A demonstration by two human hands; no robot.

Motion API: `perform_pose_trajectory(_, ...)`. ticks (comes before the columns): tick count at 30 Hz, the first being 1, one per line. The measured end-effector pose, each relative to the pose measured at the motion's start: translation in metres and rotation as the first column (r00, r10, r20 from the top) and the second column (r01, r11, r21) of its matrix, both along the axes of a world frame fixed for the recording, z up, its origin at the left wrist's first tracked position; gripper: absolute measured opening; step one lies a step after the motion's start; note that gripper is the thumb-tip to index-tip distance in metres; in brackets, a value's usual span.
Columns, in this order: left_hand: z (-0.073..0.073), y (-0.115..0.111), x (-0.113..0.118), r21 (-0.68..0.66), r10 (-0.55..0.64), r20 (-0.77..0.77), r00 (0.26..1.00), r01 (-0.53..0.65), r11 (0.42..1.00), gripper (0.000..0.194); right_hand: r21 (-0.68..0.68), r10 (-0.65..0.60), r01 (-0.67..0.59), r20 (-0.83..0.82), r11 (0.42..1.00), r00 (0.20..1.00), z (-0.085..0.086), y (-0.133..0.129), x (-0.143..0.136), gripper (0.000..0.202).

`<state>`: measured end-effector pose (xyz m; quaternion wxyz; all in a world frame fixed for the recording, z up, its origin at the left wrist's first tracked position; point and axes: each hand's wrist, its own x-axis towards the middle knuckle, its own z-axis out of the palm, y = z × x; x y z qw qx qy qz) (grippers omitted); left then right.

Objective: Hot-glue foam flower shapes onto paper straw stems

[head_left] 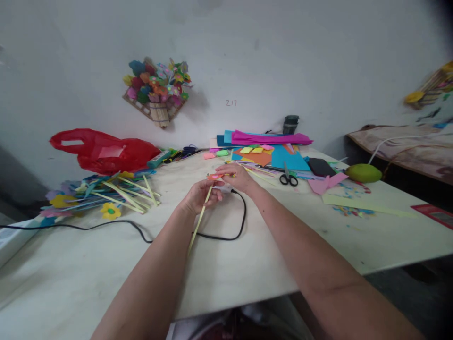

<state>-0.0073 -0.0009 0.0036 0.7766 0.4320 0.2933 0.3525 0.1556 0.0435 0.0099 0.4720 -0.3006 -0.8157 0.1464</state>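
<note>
A thin yellow paper stem (201,218) slants down through my left hand (202,196), which is closed round its upper part. At its top end is a small orange-and-pink paper flower (214,177). My right hand (236,177) pinches at this flower from the right, with its fingertips bent over it, so what exactly it grips is partly hidden. Just under my hands lies a white object (226,188) joined to a black cord (244,212); my fingers cover much of it, and its kind is unclear.
Finished paper flowers (111,211) and yellow stems lie at left beside a red plastic bag (106,151). Black-handled scissors (288,178), coloured paper sheets (290,160), a phone (321,167) and a green-yellow fruit-like object (364,173) are at right. Paper scraps (354,211) litter the table.
</note>
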Motion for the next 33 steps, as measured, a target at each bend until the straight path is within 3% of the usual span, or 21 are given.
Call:
perform_pose_trajectory(9,0.000,-0.002,0.003,0.016,0.228,-0.047,0.972,-0.228,0.974,0.019,-0.203,-0.193,0.211,0.102,0.956,0.976,0.002,-0.004,0.002,0.021)
perform_pose_trajectory(16,0.003,-0.005,0.007,0.042,0.347,-0.097,0.933,-0.344,0.938,0.016,-0.257,-0.121,0.154,0.139,0.954,0.983,0.009,-0.012,0.004,0.019)
perform_pose_trajectory(20,0.006,-0.007,0.010,0.073,0.367,-0.102,0.924,-0.361,0.930,0.014,-0.263,-0.063,0.086,0.092,0.961,0.994,0.006,-0.008,0.005,0.019)
perform_pose_trajectory(33,0.008,-0.006,0.014,0.071,0.384,-0.088,0.919,-0.379,0.923,0.014,-0.292,-0.065,0.068,0.021,0.954,0.998,-0.001,-0.004,0.004,0.023)
